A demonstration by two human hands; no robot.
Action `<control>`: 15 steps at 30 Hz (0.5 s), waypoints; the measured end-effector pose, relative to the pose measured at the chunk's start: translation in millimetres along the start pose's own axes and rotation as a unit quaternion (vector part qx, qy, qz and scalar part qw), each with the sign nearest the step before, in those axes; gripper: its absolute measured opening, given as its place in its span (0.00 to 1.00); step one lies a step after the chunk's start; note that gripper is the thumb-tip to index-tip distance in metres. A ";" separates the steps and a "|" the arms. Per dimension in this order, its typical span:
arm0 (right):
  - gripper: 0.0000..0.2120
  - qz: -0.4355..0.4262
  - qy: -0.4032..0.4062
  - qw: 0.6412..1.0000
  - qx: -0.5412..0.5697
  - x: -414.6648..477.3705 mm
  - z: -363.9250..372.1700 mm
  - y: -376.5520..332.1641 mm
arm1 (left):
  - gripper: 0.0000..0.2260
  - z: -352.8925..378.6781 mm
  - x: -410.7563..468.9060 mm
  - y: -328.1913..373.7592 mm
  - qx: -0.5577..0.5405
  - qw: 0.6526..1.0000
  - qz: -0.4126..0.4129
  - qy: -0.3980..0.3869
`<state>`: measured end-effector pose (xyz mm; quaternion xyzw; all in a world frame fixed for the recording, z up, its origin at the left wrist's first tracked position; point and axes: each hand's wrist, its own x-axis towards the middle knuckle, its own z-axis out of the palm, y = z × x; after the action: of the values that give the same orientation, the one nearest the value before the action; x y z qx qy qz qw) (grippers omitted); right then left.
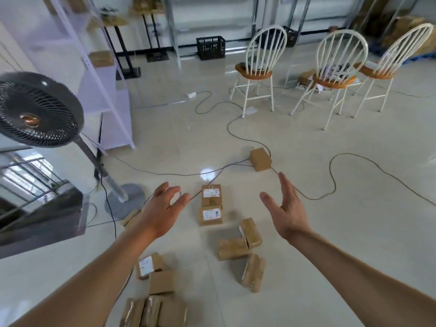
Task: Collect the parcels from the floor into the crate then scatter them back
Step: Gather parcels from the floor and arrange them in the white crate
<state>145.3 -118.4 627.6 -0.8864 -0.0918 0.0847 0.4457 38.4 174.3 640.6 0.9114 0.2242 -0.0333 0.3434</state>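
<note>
Head view | left hand [162,213], right hand [285,208] both spread, empty | parcels [211,194] scattered across cable [330,166] | fan [35,109] left

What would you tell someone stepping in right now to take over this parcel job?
Left hand and right hand: both open, holding nothing, stretched above the floor.
Parcels: loose on the floor, most clustered below the hands; one lone parcel lies farther off.
Black crate: far back in the room.
Unclear from this whether collecting is yet to start or scattering is done.
</note>
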 end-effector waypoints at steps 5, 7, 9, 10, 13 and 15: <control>0.52 -0.006 -0.028 0.999 -0.015 24.6 18.9 -2.7 | 0.46 -4.9 7.3 -12.7 0.006 0.999 -0.026 0.018; 0.53 -0.007 -0.037 0.999 -0.016 34.8 28.0 -6.0 | 0.46 -5.2 16.3 -19.3 0.004 0.999 -0.031 0.011; 0.53 -0.004 -0.042 0.999 -0.018 48.0 35.6 -9.4 | 0.46 -4.9 31.5 -27.4 -0.005 0.999 -0.035 -0.004; 0.53 -0.002 -0.040 0.999 -0.019 55.9 38.7 -10.5 | 0.44 -4.1 41.4 -32.1 -0.009 0.999 -0.036 -0.014; 0.50 0.007 -0.022 0.999 -0.023 82.4 42.3 -12.2 | 0.38 0.6 81.2 -42.3 -0.022 0.999 -0.032 -0.035; 0.48 0.017 -0.003 0.999 -0.029 101.9 40.7 -13.0 | 0.33 4.6 109.9 -42.0 -0.028 0.998 -0.030 -0.042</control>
<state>233.4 -55.0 607.2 -0.9000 -0.0808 0.0922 0.4183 119.4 241.6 587.8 0.8922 0.2372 -0.0757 0.3768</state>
